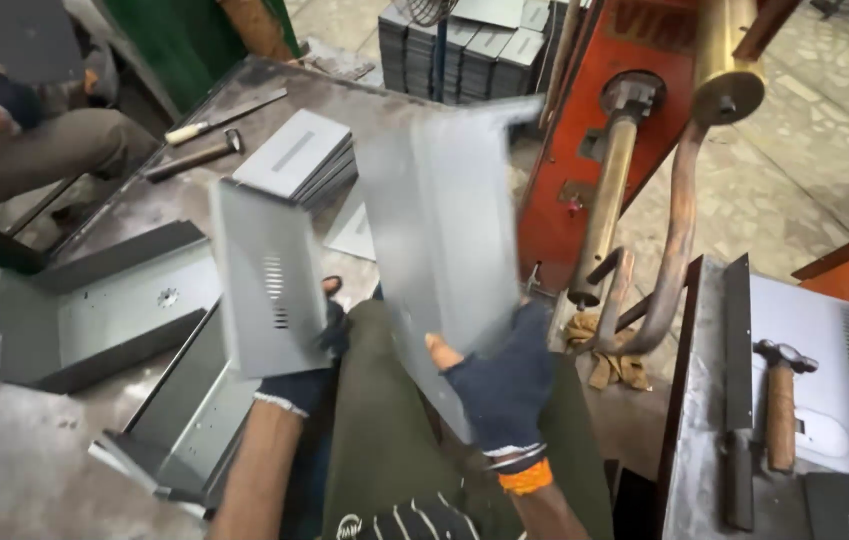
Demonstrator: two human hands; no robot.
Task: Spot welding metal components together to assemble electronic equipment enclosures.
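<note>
My left hand, in a dark fingerless glove, grips a small grey sheet-metal panel with vent slots, held upright above my lap. In the same kind of glove, my right hand holds a larger bent grey metal sheet by its lower edge; the sheet is blurred and tilts up toward the red spot-welding machine. The two panels are apart, side by side. My olive-trousered knee sits between them.
Open grey metal box shells lie on the steel workbench at left, with a stack of flat panels, a hammer and a file beyond. Copper welder arms hang centre-right. Another hammer lies on the right table. A second person sits far left.
</note>
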